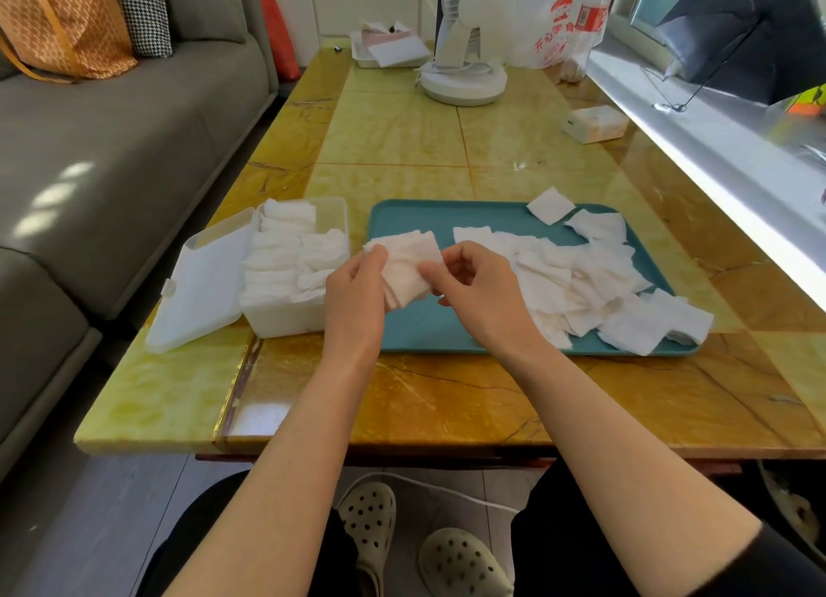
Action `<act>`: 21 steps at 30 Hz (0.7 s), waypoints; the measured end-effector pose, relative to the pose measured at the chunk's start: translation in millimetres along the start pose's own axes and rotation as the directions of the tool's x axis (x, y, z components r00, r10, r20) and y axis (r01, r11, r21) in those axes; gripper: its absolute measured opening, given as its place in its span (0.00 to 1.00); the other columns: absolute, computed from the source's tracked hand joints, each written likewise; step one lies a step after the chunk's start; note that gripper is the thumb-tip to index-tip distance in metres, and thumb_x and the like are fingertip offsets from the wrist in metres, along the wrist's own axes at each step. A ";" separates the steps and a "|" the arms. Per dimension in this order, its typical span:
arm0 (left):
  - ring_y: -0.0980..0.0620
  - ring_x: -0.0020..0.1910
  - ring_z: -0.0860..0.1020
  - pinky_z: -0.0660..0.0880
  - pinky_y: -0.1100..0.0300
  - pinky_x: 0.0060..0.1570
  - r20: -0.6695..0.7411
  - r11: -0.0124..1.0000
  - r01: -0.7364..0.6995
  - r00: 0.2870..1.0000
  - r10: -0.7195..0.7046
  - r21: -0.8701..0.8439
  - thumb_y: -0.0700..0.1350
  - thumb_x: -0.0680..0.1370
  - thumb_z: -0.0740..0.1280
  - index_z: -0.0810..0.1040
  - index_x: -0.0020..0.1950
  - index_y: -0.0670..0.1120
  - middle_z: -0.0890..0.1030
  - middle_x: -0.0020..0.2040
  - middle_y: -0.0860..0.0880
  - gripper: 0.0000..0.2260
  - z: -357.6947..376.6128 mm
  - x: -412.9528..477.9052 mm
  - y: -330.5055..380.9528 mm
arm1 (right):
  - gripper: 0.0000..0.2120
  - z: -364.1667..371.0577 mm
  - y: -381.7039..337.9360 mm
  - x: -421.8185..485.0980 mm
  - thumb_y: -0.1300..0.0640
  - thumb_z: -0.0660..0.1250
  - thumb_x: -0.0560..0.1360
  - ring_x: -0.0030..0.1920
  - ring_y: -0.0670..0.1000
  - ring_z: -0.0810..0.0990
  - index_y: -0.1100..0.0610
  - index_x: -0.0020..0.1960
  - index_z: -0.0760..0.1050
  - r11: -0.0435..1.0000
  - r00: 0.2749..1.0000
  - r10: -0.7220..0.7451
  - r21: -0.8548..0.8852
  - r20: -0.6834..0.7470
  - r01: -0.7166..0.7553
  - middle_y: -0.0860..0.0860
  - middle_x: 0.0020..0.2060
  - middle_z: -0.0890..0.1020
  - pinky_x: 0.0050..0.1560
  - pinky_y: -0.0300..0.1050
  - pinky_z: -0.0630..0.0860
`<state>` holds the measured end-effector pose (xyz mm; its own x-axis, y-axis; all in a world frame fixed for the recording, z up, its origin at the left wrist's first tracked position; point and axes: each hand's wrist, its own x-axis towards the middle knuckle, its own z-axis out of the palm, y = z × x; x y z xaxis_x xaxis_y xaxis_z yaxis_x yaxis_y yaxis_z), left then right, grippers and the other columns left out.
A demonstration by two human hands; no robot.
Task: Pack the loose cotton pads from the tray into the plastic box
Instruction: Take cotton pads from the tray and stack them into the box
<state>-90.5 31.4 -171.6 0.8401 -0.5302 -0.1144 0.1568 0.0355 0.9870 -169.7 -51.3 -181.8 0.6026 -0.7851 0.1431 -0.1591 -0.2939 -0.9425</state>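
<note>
Sofa (111, 149) filled the far left, well apart from the work. Next came the plastic box (286, 323) on the table (402, 140), its hinged lid (201, 283) thrown open to the left. Packed pads (286, 256) stood in rows across most of it, with a little room showing at the far right corner. Just right of the box the left hand (355, 297) gripped a small stack of cotton pads (409, 261), fingers curled round its lower left edge, above the left end of the teal tray (411, 221). The right hand (478, 283) pinched the stack's right edge between thumb and forefinger, its other fingers loosely curled. The step in hand looked like squaring up a bundle before packing. The next move would call for carrying it left over the box wall and slotting it into what space remained without ruffling the rows. Further right a loose heap of pads (581, 279) covered the tray's right half, some spilling over the near right rim and one pad (550, 205) lying across the far rim, so much of the job remained. Beyond stood a fan (465, 73), a tissue pack (594, 123) and an umbrella (751, 37), none in the way
</note>
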 end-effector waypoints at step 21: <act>0.49 0.40 0.72 0.68 0.54 0.41 0.208 0.917 -0.169 0.973 0.098 0.361 0.48 0.83 0.56 0.79 0.50 0.35 0.77 0.41 0.42 0.18 -3.0 2.2 -9.8 | 0.07 -19.2 -1.1 4.1 0.63 0.71 0.72 0.38 0.46 0.78 0.53 0.41 0.75 0.987 0.984 -0.158 -0.011 0.081 0.159 0.50 0.38 0.81 0.39 0.40 0.77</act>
<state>-88.6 32.4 -181.8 0.7251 -0.6886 0.0088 -0.1858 -0.1834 0.9653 -182.1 -64.6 -174.4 0.6815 -0.6820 0.2652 -0.0698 -0.4214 -0.9042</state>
